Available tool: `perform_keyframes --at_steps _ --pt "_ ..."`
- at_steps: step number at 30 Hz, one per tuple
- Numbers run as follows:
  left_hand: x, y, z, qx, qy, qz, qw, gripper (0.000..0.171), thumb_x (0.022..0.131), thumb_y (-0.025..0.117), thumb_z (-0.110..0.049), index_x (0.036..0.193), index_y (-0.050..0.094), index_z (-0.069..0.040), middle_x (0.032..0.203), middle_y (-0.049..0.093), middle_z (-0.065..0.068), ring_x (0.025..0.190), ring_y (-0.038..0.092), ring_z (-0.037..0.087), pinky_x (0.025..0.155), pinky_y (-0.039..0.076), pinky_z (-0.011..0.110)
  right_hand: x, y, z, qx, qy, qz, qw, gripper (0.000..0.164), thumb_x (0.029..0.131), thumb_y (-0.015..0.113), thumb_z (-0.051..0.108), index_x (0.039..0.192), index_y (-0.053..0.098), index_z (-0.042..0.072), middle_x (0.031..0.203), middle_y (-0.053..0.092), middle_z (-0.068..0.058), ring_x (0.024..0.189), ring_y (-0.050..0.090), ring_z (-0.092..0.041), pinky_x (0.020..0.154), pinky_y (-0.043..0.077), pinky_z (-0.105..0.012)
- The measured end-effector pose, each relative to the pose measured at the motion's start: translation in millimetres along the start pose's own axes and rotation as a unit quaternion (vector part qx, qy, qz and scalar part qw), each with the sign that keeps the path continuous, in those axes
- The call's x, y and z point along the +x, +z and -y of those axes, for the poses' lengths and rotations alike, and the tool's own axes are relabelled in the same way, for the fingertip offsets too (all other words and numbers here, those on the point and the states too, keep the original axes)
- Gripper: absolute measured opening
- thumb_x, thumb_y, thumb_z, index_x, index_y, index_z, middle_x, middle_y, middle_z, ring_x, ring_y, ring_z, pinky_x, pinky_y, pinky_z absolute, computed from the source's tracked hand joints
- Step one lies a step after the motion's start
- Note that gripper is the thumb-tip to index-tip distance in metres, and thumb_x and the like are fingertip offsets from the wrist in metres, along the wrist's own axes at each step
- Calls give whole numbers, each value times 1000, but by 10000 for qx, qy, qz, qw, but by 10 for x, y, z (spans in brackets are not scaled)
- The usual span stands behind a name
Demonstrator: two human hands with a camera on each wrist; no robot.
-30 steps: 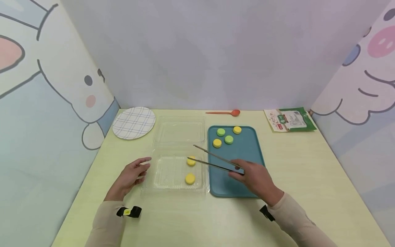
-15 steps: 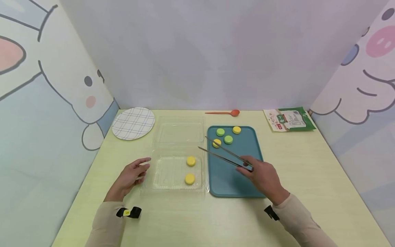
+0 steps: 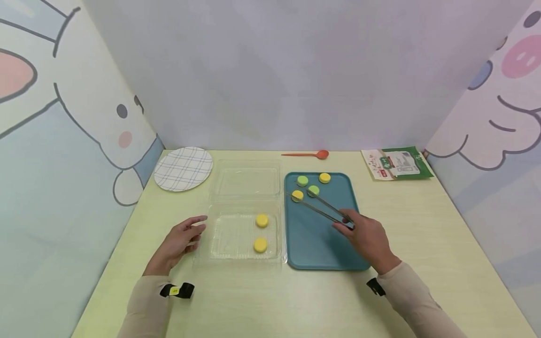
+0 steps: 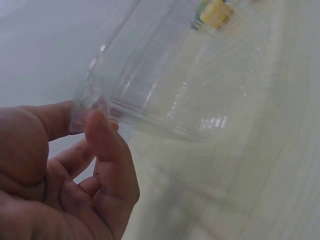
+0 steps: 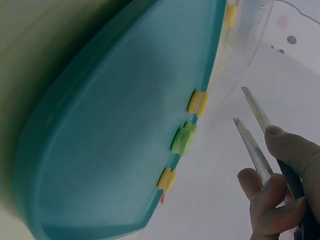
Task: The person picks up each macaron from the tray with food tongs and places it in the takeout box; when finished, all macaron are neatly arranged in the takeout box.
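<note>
Right hand [image 3: 367, 238] grips metal tongs [image 5: 253, 146], tips parted above teal tray [image 3: 321, 251]; left hand [image 3: 176, 241] pinches clear clamshell container [image 3: 232, 236] at edge.

Left hand [image 4: 80, 197] pinches clear plastic container [image 4: 165, 100] at its left edge, thumb and finger. Blurry yellow shape [image 4: 216, 13] toward container's right side. Pale wood-grain bench [image 4: 280, 165] underneath.

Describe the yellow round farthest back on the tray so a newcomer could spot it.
Find the teal tray, right of the clear container. Its far half holds two green rounds and two yellow. The farther yellow round is rightmost of the four; the other yellow one is leftmost.
</note>
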State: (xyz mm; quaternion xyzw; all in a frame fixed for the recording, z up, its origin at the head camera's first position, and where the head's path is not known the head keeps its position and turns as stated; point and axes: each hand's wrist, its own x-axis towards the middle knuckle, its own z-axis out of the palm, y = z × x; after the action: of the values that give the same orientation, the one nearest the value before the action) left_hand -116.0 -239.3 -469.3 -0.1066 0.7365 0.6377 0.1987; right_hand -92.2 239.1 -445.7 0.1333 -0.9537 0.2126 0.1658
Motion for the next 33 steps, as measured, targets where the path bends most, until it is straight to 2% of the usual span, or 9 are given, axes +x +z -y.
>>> perform_keyframes --at_steps 14,24,33 --pt "9 -4 32 -33 -8 -19 10000 52 104 60 -27 148 46 -4 89 50 1 73 49 11 64 47 23 -13 -51 -231 -250 331 118 9991 43 81 86 21 114 69 1 81 71 -10 59 63 -23 52 49 -43" --pt "12 -6 23 -23 -4 -9 10000 52 104 60 -27 148 46 -4 89 50 0 73 49 10 64 48 23 -43 -42 -337 -355 483 132 9981 44 81 86 23 114 68 0 81 70 -9 55 58 -20 49 46 -41" --pt "11 -1 -3 -37 -36 15 10000 53 104 59 -26 150 44 -5 90 50 0 73 49 11 64 48 24 -47 -63 -359 -323 790 414 9955 42 84 83 24 114 68 -1 79 70 -9 54 55 -19 48 43 -39"
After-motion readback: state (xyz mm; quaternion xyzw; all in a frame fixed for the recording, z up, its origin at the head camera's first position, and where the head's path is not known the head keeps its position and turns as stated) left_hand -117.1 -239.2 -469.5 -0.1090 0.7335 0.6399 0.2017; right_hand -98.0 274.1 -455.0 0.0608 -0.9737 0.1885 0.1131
